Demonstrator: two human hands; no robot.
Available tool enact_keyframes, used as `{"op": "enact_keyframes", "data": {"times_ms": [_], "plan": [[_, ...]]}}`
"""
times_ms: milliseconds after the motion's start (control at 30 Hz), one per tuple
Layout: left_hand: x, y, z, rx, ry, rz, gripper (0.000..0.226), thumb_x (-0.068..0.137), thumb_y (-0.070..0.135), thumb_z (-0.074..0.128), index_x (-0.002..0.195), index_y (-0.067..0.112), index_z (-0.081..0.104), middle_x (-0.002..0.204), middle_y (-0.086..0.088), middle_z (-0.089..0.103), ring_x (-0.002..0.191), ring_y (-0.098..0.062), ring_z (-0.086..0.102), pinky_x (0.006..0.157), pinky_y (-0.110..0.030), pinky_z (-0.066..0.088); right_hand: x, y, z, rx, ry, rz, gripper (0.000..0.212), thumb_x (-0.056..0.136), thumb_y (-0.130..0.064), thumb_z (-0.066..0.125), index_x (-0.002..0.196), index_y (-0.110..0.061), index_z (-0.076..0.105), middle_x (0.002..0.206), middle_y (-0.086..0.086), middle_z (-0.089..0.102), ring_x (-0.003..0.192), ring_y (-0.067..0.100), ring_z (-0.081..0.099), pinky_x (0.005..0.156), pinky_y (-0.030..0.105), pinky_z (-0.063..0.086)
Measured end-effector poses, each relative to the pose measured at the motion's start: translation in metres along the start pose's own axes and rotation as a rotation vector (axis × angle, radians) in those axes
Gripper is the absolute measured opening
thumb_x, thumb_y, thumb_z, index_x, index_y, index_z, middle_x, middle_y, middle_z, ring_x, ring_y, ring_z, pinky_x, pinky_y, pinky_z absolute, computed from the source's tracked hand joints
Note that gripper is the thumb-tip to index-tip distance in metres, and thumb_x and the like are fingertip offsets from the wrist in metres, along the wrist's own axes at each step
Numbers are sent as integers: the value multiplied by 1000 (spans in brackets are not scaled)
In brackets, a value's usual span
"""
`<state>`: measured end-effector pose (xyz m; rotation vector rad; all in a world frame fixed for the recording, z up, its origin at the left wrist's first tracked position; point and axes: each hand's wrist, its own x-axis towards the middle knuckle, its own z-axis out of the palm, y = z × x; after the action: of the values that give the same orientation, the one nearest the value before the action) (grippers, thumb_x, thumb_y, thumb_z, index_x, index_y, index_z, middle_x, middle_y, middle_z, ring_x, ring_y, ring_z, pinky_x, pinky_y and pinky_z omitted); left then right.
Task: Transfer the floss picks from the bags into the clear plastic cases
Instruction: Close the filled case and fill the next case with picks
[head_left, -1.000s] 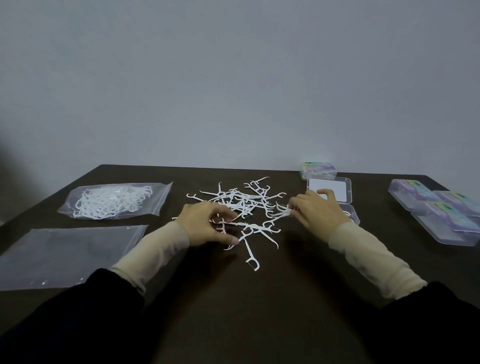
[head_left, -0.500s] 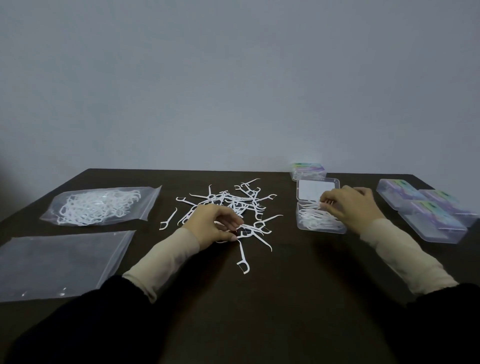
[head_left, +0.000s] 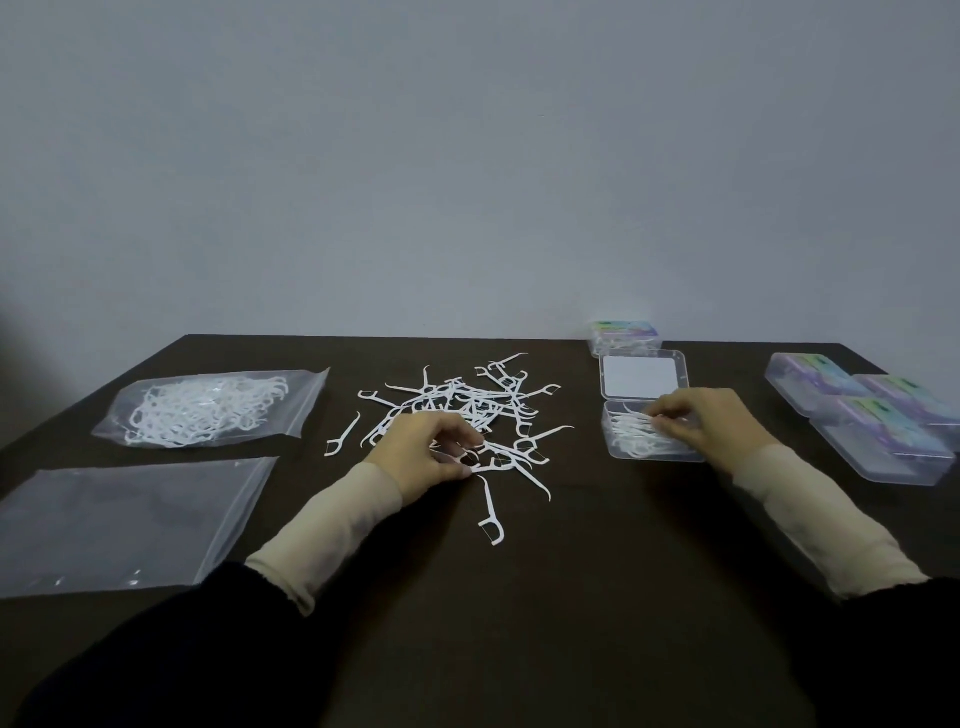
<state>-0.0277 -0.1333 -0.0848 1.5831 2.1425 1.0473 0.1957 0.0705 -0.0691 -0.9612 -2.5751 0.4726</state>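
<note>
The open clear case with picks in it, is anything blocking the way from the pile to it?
Nothing visible does. Bare dark table lies between the loose white floss pick pile and the open clear plastic case; only the right hand rests over it.

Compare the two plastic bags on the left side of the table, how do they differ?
The far bag is bulging with white floss picks; the near bag lies flat and looks empty. The near bag also appears larger in this view. Both are clear and rest on the dark table.
</note>
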Motion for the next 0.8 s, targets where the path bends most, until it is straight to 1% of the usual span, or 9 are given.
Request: {"op": "enact_keyframes", "data": {"times_ms": [133, 233, 300, 400, 500, 600, 700, 767, 800], "plan": [[7, 0, 8, -62, 22, 19, 28, 73, -9, 69, 93, 11, 68, 83, 9, 65, 69, 6, 59, 70, -5, 45, -3, -4, 3, 23, 40, -14, 27, 87, -10, 60, 113, -6, 65, 117, 11, 63, 109, 23, 56, 94, 23, 36], [8, 3, 12, -99, 28, 68, 26, 79, -3, 67, 95, 16, 68, 91, 5, 66, 80, 5, 60, 77, -11, 47, -4, -9, 5, 28, 34, -21, 27, 87, -12, 61, 113, -7, 65, 118, 10, 62, 110, 22, 55, 95, 23, 37], [8, 5, 7, -69, -87, 108, 33, 78, 8, 71, 104, 27, 64, 109, 8, 63, 101, 1, 56, 90, -17, 47, -4, -12, 8, 37, 23, -32, 28, 87, -14, 60, 114, -7, 65, 117, 9, 61, 108, 21, 55, 92, 21, 37], [8, 8, -4, 81, -346, 144, 68, 64, 15, 65, 121, 44, 43, 134, 10, 47, 125, -4, 38, 107, -21, 30, -3, -15, 11, 47, 36, -43, 28, 87, -15, 61, 114, -8, 66, 113, 8, 59, 97, 12, 50, 87, 19, 37], [10, 17, -2, 312, -454, 158, 94, 68, 5, 71, 141, 36, 22, 144, 7, 31, 129, -10, 22, 113, -27, 20, -2, -16, 14, 46, 47, -36, 27, 86, -16, 62, 112, -9, 66, 110, 7, 58, 93, 9, 45, 86, 21, 37], [17, 29, 10, 490, -524, 176, 97, 73, 18, 73, 145, 36, 12, 155, 6, 12, 139, -16, 6, 116, -33, 10, -2, -18, 14, 41, 45, -63, 26, 87, -16, 62, 111, -9, 67, 99, 1, 54, 91, 8, 45, 81, 20, 35], [30, 31, 21, 571, -590, 116, 93, 64, 46, 63, 143, 44, 14, 157, 5, 4, 143, -18, -1, 116, -47, 6, -4, -18, 13, 45, 46, -68, 25, 87, -16, 61, 111, -8, 67, 95, -2, 51, 90, 9, 45, 80, 19, 34], [35, 31, 24, 527, -600, 102, 84, 62, 54, 57, 140, 47, 27, 156, 7, 10, 144, -15, 5, 115, -51, 7, -4, -18, 13, 46, 43, -74, 25, 87, -16, 61, 111, -9, 67, 98, 1, 54, 91, 9, 45, 81, 19, 34], [36, 31, 24, 468, -569, 110, 75, 67, 54, 63, 136, 45, 37, 155, 8, 18, 143, -13, 12, 115, -50, 8, -5, -18, 13, 44, 40, -77, 25, 87, -16, 61, 111, -9, 67, 99, 2, 54, 91, 8, 45, 80, 19, 34]]}}
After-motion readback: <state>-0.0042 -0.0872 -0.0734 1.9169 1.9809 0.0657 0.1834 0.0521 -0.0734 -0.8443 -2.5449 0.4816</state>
